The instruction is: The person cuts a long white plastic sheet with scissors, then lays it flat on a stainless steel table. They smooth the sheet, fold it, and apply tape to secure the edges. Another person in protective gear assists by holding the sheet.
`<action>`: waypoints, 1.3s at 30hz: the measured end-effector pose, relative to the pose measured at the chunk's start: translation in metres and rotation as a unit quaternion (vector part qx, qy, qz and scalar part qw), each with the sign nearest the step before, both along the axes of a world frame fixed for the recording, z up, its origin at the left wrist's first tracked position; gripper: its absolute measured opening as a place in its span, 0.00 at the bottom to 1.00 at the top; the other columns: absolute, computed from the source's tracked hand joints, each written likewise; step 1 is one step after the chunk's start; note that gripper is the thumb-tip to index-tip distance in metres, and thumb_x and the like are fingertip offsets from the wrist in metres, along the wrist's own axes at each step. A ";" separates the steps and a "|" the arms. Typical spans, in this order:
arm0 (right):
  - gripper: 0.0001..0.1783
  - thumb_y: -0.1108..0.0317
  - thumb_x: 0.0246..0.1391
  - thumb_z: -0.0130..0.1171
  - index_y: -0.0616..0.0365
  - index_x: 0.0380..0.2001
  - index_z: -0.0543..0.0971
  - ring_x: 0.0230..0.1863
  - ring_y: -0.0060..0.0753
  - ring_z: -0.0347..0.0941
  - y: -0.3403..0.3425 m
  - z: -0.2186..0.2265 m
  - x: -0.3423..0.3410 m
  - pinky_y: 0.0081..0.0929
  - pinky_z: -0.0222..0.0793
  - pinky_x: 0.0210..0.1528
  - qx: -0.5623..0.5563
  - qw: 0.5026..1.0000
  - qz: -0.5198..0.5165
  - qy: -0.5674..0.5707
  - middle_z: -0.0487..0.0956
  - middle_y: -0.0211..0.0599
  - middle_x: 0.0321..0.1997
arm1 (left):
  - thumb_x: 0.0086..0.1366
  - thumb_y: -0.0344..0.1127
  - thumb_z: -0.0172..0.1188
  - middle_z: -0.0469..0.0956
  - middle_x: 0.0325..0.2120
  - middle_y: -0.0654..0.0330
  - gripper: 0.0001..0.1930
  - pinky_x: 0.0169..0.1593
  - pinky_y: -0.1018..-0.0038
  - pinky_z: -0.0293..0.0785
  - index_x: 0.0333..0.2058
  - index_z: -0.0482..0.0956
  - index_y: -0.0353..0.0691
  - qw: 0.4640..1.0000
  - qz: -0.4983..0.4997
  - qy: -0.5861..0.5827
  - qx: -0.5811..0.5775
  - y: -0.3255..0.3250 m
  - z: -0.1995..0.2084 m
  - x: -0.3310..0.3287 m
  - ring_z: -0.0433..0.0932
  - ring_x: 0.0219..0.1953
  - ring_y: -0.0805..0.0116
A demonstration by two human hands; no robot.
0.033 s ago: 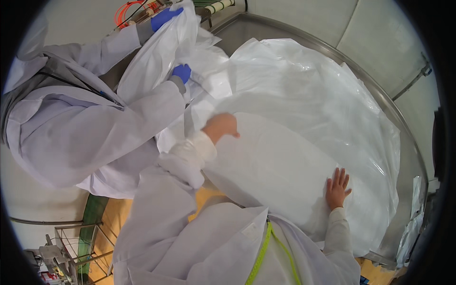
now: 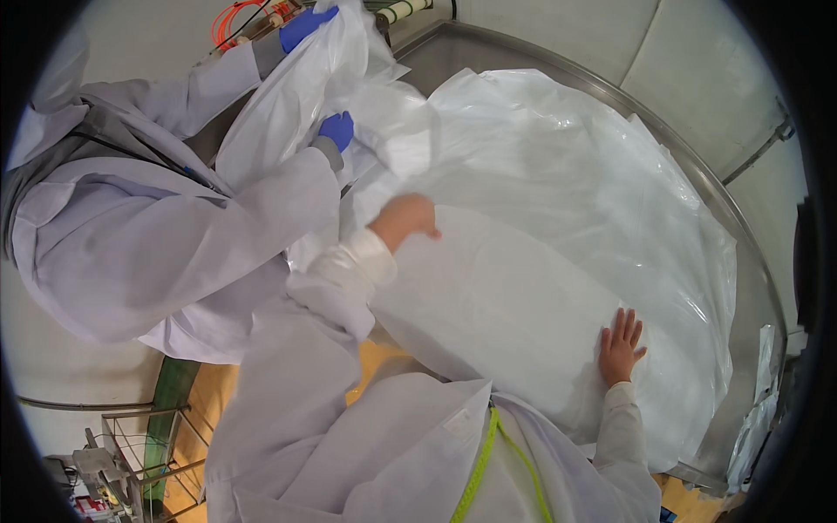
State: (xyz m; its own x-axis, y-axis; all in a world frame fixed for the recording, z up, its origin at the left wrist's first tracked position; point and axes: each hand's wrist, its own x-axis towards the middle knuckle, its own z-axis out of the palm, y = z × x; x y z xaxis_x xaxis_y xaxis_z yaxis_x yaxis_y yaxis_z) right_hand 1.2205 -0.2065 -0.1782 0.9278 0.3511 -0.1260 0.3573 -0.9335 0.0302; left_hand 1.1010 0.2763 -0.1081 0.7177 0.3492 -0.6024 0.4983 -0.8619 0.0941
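A large white sack (image 2: 506, 305) lies in front of me, resting on crinkled white plastic sheeting (image 2: 610, 192) inside a round steel tub. My left hand (image 2: 405, 218) curls over the sack's upper left end and grips it. My right hand (image 2: 621, 344) lies flat on the sack's lower right end with its fingers spread, holding nothing. Both my arms are in white coverall sleeves.
A co-worker in a white coverall (image 2: 157, 227) stands at my left; that person's blue-gloved hands (image 2: 336, 129) hold up a fold of the plastic sheeting. The tub's steel rim (image 2: 697, 170) curves along the right. A wire rack (image 2: 131, 462) stands on the floor at lower left.
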 end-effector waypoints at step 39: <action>0.35 0.45 0.57 0.45 0.32 0.66 0.49 0.72 0.44 0.35 0.009 0.024 0.017 0.66 0.46 0.61 -0.065 0.991 -0.055 0.107 0.40 0.21 0.73 | 0.60 0.31 0.50 0.75 0.45 0.53 0.16 0.57 0.48 0.60 0.48 0.71 0.40 0.639 0.019 -0.325 0.697 0.390 0.223 -0.067 0.73 0.49 0.58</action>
